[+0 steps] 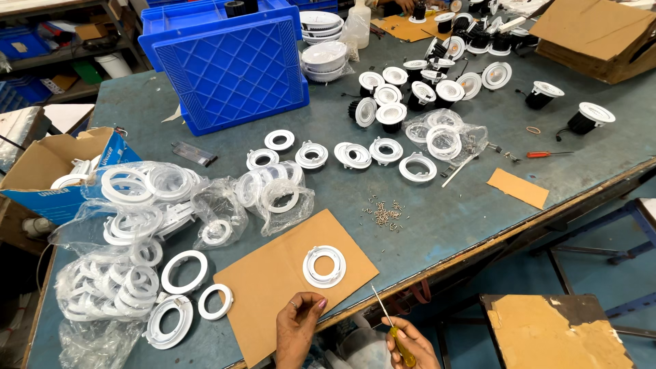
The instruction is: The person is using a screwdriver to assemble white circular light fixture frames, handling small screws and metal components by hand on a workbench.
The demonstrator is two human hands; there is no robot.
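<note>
Left hand (298, 326): bottom centre of the frame; resting on the near edge of the brown cardboard sheet (273, 283); its grip is empty, fingers loosely curled with the tips on the cardboard.
Right hand (410, 345): bottom of the frame, just right of the left hand, off the table's near edge; its grip is pressed around the yellow handle of one screwdriver (393, 326), whose thin shaft points up and left.
Ring on cardboard: one white plastic ring (324, 266) lies flat on the cardboard sheet, just above the left hand and apart from it.
Loose rings, lower left: three white rings (184, 272) lie bare on the table (451, 219) left of the cardboard; more sit in clear bags beside them, too tangled to count.
Row of rings, centre: six white ring housings (311, 155) lie in a loose row across the middle of the frame.
Screws: a small heap of screws (384, 213) right of the cardboard; too small to count.
Crate: one blue plastic crate (229, 61) at the upper left.
Box: one open cardboard box (55, 171) at the left edge, rings inside.
Finished lamps: a cluster of black-and-white lamp units (410, 85) at the upper right; number unclear.
Second screwdriver: one red-handled screwdriver (543, 154) at the right.
</note>
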